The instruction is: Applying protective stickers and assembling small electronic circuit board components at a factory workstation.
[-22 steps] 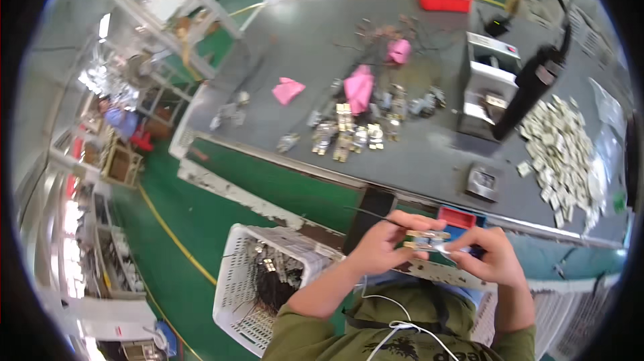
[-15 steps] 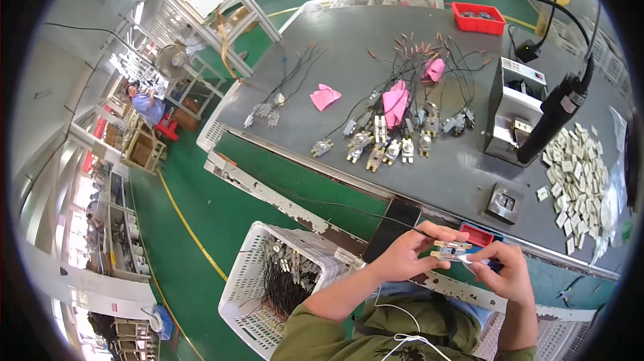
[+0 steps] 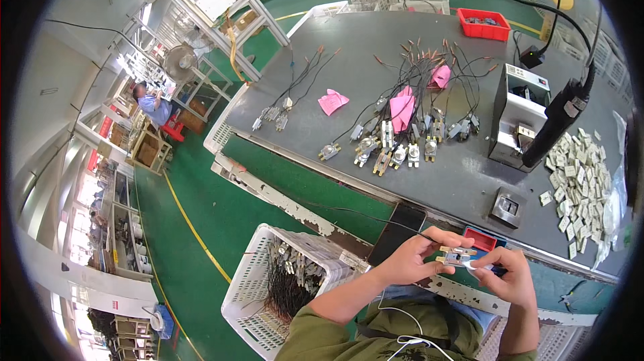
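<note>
My left hand (image 3: 417,256) grips a small electrical part (image 3: 456,255), a grey metal body with brass-coloured tabs, between thumb and fingers. A black wire runs off leftward from behind that hand. At the part's right side, my right hand (image 3: 504,274) is closed in a pinch. A small white piece (image 3: 468,264) shows at its fingertips; its kind is unclear. Both hands are above the bench's near edge, in front of a small red bin (image 3: 480,240). Similar wired parts (image 3: 386,152) lie in a cluster on the grey bench (image 3: 302,109), with pink scraps (image 3: 402,107) among them.
A boxy machine (image 3: 520,113) and black cylindrical tool (image 3: 557,123) stand at right, beside a pile of pale tiles (image 3: 580,187). A metal block (image 3: 506,207) sits nearer. At lower left is a white crate (image 3: 258,294) of wired parts. A red tray (image 3: 484,24) is at back; a person (image 3: 153,105) sits far left.
My view has shifted slightly, so the bench appears a little lower and further right. Both hands stay at the electrical part, with only slight finger movement.
</note>
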